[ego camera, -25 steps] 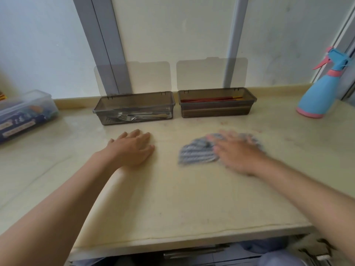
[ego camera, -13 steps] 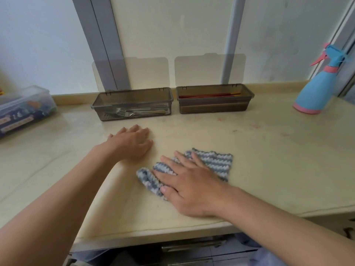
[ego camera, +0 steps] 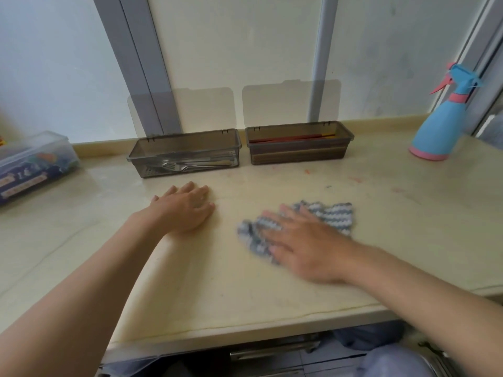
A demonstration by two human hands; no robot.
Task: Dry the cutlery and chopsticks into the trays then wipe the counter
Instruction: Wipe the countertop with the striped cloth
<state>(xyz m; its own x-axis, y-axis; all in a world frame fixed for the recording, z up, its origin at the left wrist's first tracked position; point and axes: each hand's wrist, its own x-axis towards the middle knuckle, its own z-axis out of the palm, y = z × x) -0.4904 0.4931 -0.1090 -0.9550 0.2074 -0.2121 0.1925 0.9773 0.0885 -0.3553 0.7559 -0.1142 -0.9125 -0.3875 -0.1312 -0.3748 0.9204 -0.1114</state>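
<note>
The counter (ego camera: 190, 281) is a pale cream slab, smooth and faintly glossy, with a few reddish smears toward its right side. The left hand (ego camera: 185, 210) lies palm down on it, fingers straight and together, grasping nothing. The right hand (ego camera: 304, 246) presses flat on a knitted cloth (ego camera: 332, 216) striped grey-blue and white, fingers spread and not curled round it. This hand and the cloth's near edge are blurred, and the cloth is rumpled under the fingertips, so its outline is hard to trace. At the back, side by side, sit two oblong trays of smoky see-through plastic. The left tray (ego camera: 136, 163) holds steel cutlery (ego camera: 190, 165); fork tines show, the rest is a tangle. The right tray (ego camera: 299, 159) holds red and yellow chopsticks (ego camera: 285, 138), partly hidden by its wall. Their clear lids (ego camera: 201, 110) stand raised against the wall. A blue and pink spray bottle (ego camera: 438, 129) stands at far right. A clear lidded box (ego camera: 32, 164) at left is cut off by the frame.
</note>
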